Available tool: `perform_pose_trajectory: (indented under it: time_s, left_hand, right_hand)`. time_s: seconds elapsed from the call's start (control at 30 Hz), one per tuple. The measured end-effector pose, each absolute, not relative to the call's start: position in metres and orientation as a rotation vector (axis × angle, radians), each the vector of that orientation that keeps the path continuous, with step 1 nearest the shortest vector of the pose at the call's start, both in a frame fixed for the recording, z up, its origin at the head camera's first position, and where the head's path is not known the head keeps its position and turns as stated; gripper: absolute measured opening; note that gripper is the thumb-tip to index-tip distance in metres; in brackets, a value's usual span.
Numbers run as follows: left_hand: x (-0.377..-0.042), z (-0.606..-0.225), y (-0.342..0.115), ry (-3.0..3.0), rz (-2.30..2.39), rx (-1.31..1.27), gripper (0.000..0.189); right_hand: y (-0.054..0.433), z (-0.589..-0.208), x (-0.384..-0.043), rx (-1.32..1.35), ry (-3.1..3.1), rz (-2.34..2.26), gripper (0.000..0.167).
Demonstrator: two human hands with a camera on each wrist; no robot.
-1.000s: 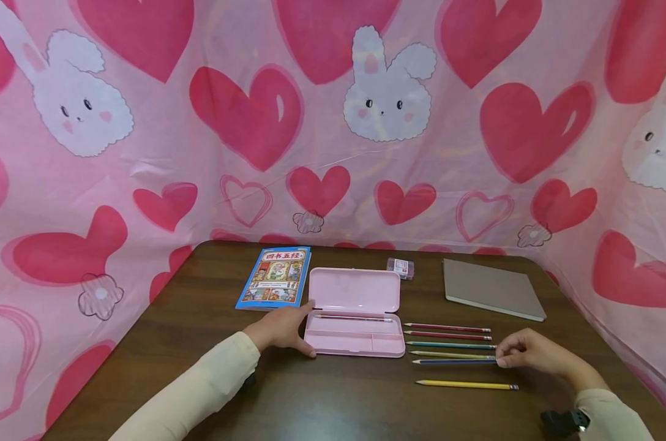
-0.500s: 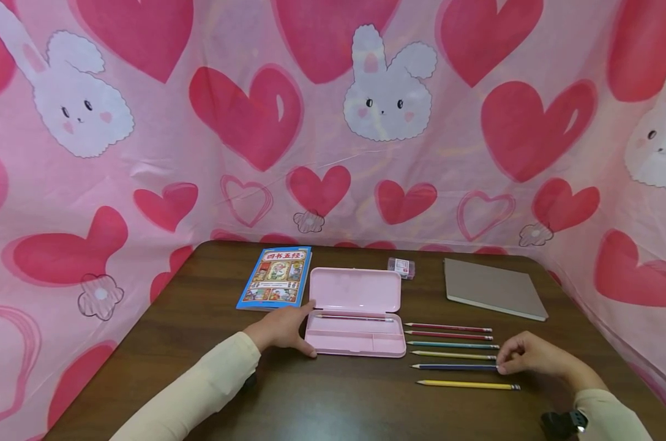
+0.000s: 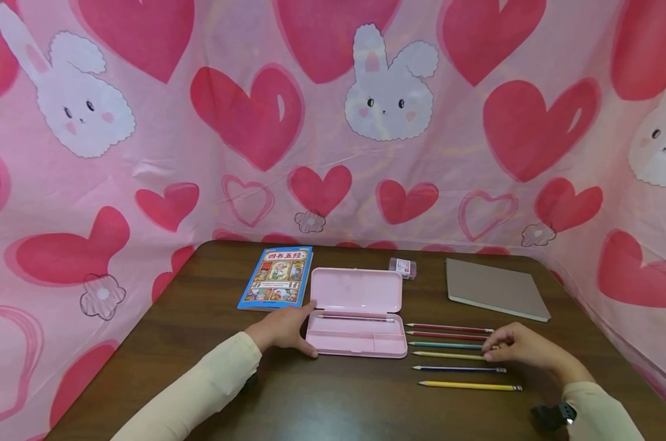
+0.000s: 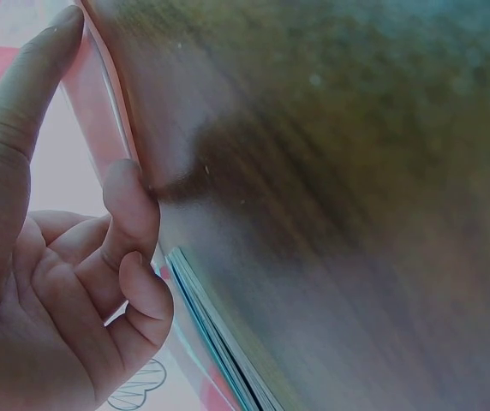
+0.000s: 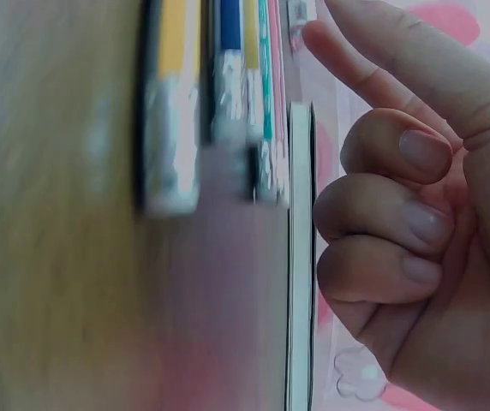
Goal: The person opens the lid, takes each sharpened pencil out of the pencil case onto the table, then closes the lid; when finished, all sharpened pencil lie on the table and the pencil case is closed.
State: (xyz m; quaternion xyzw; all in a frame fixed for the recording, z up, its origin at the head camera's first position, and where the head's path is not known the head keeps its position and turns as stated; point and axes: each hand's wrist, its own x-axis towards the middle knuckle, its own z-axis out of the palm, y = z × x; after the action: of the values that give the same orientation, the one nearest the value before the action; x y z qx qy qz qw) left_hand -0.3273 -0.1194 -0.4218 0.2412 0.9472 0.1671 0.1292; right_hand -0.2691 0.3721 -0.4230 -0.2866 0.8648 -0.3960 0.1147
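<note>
An opened pink pencil case (image 3: 357, 340) lies at mid-table, one pencil (image 3: 355, 318) inside its base. My left hand (image 3: 280, 327) holds its left end, thumb at the front corner and a finger near the hinge. On the right, several pencils lie side by side: two red, a teal pencil (image 3: 445, 345), a gold pencil (image 3: 448, 355), a dark blue pencil (image 3: 456, 369) and a yellow pencil (image 3: 467, 385). My right hand (image 3: 523, 349) is over the eraser ends of the teal and gold ones. In the right wrist view, its lower fingers curl and no pencil shows between them.
A blue-edged book (image 3: 276, 277) lies behind my left hand. Behind the case's lid sits a small clear box (image 3: 403, 267). A grey notebook (image 3: 497, 289) is at the back right. Patterned pink cloth (image 3: 333, 202) hangs around the table.
The dark blue pencil has shifted toward the table's front, away from the gold one. My right hand has let go of it and moved back and left to the gold pencil's end.
</note>
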Motion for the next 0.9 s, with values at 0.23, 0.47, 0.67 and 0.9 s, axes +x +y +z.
perform_pose_trajectory:
  time_s: [0.23,0.47,0.67,0.9]
  left_hand:
    - [-0.328,-0.422,-0.12,2.76,0.487,0.712,0.105]
    - [-0.327,-0.422,-0.118,2.748,0.499,0.709,0.105]
    - [-0.327,-0.421,-0.118,2.751,0.502,0.705,0.105]
    - [-0.326,-0.421,-0.119,2.741,0.515,0.692,0.105]
  right_hand:
    - [0.348,-0.417,-0.285,-0.704,2.611,-1.123,0.021]
    - [0.321,-0.416,-0.3,-0.694,2.626,-1.082,0.027]
    - [0.301,-0.415,-0.313,-0.709,2.665,-1.031,0.027]
    - [0.278,-0.41,-0.325,-0.765,2.609,-1.072,0.032]
